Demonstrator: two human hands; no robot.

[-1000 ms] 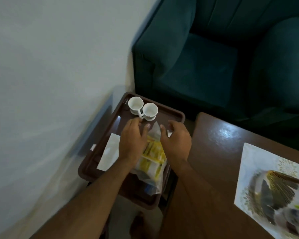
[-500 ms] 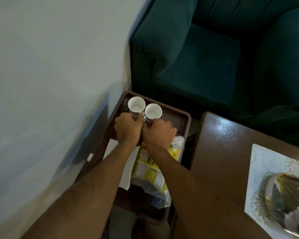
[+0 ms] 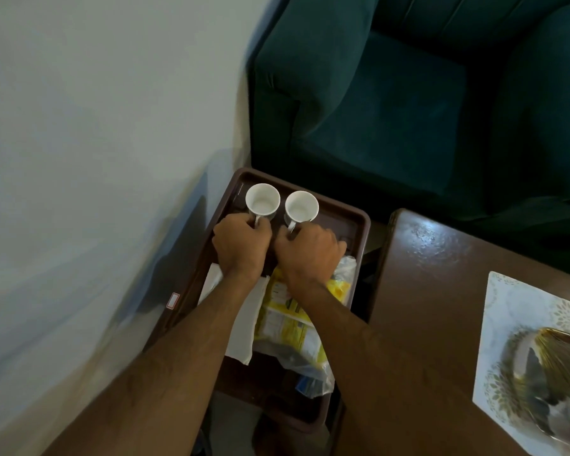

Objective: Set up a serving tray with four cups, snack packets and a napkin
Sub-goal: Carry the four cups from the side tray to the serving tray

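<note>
On the brown serving tray [image 3: 359,222], two white cups stand side by side at the far end. The left hand [image 3: 241,246] pinches the handle of the left cup [image 3: 262,199]; the right hand [image 3: 308,253] has its grip closed on the handle of the right cup [image 3: 301,206]. Under the forearms lie a white napkin [image 3: 244,327] and yellow snack packets [image 3: 290,320] in clear plastic.

Teal armchair [image 3: 392,110], pale wall [image 3: 96,126], brown table [image 3: 425,291], blurred, possibly patterned mat [image 3: 524,324]
</note>
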